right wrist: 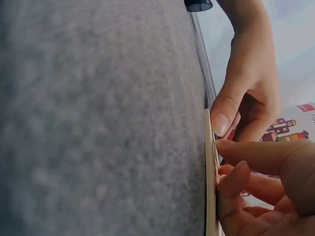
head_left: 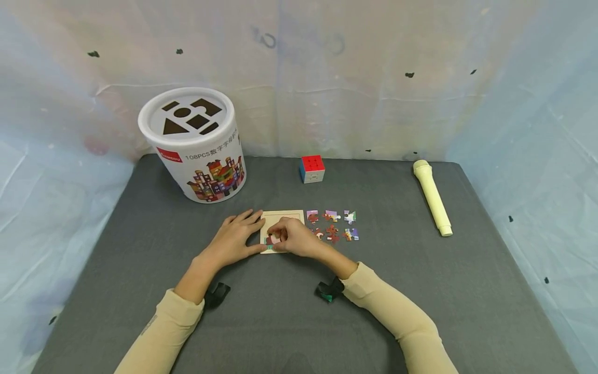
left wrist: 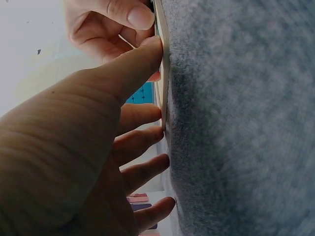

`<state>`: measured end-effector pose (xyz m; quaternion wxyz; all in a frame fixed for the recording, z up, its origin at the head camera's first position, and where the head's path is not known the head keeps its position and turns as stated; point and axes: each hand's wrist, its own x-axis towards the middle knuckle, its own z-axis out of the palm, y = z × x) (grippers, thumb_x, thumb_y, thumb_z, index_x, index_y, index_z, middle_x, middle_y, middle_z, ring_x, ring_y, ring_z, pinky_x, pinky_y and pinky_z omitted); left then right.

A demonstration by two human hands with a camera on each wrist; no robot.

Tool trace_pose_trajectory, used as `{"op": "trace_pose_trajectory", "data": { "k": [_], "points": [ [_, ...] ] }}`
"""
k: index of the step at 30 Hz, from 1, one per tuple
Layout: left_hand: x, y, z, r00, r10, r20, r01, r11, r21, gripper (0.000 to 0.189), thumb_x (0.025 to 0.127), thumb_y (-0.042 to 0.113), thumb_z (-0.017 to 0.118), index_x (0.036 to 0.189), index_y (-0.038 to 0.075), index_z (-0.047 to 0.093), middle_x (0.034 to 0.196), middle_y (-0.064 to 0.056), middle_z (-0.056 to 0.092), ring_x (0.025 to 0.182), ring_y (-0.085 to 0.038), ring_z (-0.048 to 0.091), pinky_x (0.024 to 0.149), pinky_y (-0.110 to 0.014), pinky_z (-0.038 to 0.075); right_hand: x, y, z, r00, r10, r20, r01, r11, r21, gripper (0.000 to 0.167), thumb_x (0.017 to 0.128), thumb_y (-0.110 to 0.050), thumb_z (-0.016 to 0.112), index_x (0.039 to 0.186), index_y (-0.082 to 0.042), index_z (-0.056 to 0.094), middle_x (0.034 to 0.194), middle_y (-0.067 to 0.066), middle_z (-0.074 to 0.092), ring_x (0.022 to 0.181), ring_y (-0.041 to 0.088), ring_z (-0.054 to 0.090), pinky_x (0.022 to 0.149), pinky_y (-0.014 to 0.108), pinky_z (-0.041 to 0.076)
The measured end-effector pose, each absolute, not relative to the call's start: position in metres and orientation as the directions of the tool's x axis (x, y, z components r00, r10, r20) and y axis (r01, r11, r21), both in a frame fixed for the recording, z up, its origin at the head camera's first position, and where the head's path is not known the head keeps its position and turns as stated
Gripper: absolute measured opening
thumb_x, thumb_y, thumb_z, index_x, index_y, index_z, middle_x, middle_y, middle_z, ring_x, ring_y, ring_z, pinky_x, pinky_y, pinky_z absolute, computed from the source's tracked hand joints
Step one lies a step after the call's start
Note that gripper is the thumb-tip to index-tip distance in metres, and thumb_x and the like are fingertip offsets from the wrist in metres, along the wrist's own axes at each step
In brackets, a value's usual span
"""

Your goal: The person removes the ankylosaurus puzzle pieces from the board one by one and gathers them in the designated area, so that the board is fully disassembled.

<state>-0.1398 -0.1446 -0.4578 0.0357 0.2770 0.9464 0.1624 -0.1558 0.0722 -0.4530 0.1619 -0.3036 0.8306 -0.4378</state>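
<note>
A light wooden puzzle board (head_left: pixel 283 214) with a raised rim lies flat on the dark grey cloth. My left hand (head_left: pixel 237 236) rests along its left side, fingers spread and fairly straight, the thumb on the near left corner and the index finger by the far left one. Over the board, my right hand (head_left: pixel 295 238) curls its fingers and pinches a small coloured puzzle piece (head_left: pixel 274 239) at the near left corner, low against the surface; the fingers hide part of it. Right of the board lie several loose puzzle pieces (head_left: pixel 332 233) in two rows.
Behind the hands stand a large white bucket (head_left: pixel 205 161) with shape holes in its lid and a puzzle cube (head_left: pixel 312 170) with a red top. A pale yellow toy microphone (head_left: pixel 433 197) lies far right. Plastic sheeting (head_left: pixel 299 78) hangs around the table.
</note>
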Motion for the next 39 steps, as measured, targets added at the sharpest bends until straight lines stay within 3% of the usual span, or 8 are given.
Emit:
{"op": "trace_pose_trajectory", "data": {
  "k": [11, 23, 39],
  "points": [
    [-0.1414, -0.1461, -0.4604, -0.834, 0.549, 0.042, 0.531, 0.781, 0.33, 0.082, 0.082, 0.053, 0.076, 0.145, 0.005, 0.053, 0.155, -0.014, 0.04, 0.142, -0.039, 0.035, 0.106, -0.067, 0.031, -0.1572, 0.0686, -0.4541, -0.774, -0.633, -0.018, -0.352, 0.453, -0.819, 0.026, 0.078, 0.01, 0.077, 0.103, 0.007, 0.069, 0.08, 0.011, 0.059, 0.065, 0.008, 0.049, 0.058, 0.019, 0.042],
    [-0.1441, -0.1489, -0.4645, -0.786, 0.603, 0.135, 0.603, 0.702, 0.379, 0.075, 0.079, 0.046, 0.082, 0.135, 0.001, 0.062, 0.152, -0.014, 0.045, 0.143, -0.038, 0.034, 0.107, -0.064, 0.032, -0.1544, 0.0665, -0.4547, -0.808, -0.589, -0.026, -0.314, 0.467, -0.826, 0.025, 0.079, 0.008, 0.077, 0.103, 0.005, 0.067, 0.092, 0.013, 0.059, 0.068, 0.009, 0.049, 0.061, 0.02, 0.043],
    [-0.1457, -0.1484, -0.4674, -0.767, 0.624, 0.146, 0.623, 0.671, 0.402, 0.07, 0.081, 0.045, 0.082, 0.134, 0.002, 0.064, 0.149, -0.015, 0.049, 0.139, -0.037, 0.041, 0.108, -0.062, 0.032, -0.155, 0.0654, -0.4599, -0.817, -0.576, -0.012, -0.266, 0.396, -0.879, 0.027, 0.08, 0.013, 0.075, 0.102, 0.004, 0.063, 0.086, 0.011, 0.06, 0.06, 0.008, 0.047, 0.055, 0.02, 0.04]
  ]
}}
